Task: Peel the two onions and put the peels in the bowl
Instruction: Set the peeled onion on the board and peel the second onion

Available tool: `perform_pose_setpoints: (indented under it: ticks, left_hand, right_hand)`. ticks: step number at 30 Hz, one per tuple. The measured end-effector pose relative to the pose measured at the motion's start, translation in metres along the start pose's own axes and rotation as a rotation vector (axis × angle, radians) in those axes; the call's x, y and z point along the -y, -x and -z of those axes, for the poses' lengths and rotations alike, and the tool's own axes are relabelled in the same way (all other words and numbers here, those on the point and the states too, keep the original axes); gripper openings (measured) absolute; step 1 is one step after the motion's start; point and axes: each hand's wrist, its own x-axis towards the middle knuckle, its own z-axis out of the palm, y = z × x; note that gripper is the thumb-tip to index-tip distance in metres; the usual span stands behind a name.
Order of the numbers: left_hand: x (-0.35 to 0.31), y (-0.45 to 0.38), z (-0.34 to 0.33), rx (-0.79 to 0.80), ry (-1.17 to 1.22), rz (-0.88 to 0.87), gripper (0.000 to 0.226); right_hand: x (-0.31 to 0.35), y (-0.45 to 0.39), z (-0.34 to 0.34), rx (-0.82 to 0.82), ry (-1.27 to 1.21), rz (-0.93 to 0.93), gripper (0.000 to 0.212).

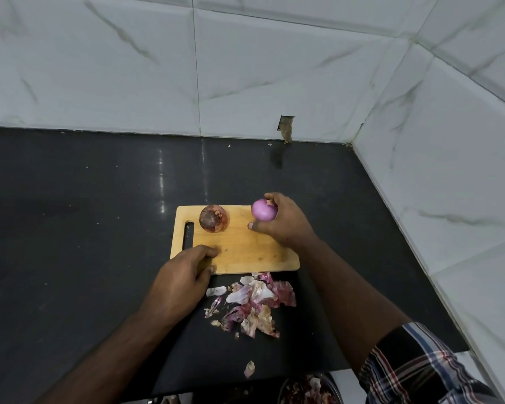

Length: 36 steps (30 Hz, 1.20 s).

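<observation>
Overhead, pale marbled tiles [245, 62] are filling the upper half of the frame and running down the right edge. Below them a dark counter [70, 214] is spreading across the middle and lower left. No writing or brand is showing anywhere.

A wooden board [245, 249] is lying at the centre of the frame, its handle slot toward the left. The left hand [181, 284] is resting on the board's lower left corner, fingers loosely curled with the tips on the wood, gripping nothing that can be seen. The right hand [280, 223] is sitting over the board's upper right corner, its fingers wrapping round a peeled onion [263, 210], shiny and purple. A plaid sleeve [420, 371] is showing at the lower right.

Peels [254, 304] are lying in a heap on the counter just below the board, with one stray scrap lower down. An unpeeled onion [214, 218] is standing on the board's upper left, well apart from both hands. At the bottom edge, a metal bowl [334, 387] is peeking in, holding some peels.
</observation>
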Motion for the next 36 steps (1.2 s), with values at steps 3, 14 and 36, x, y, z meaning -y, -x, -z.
perform_pose_setpoints:
  ticks: [3,14,36]
  left_hand:
    - [0.000,0.000,0.000,0.003,0.003,0.000,0.031]
    - [0.002,-0.001,0.000,0.016,0.015,0.017,0.031]
    - [0.000,0.001,0.020,-0.159,0.329,0.235,0.031]
  right_hand:
    - [-0.001,-0.001,0.001,0.009,0.027,-0.009,0.088]
    - [0.011,0.009,0.013,-0.106,0.034,0.025,0.097]
    - [0.067,0.023,-0.051,0.051,0.190,0.187,0.054]
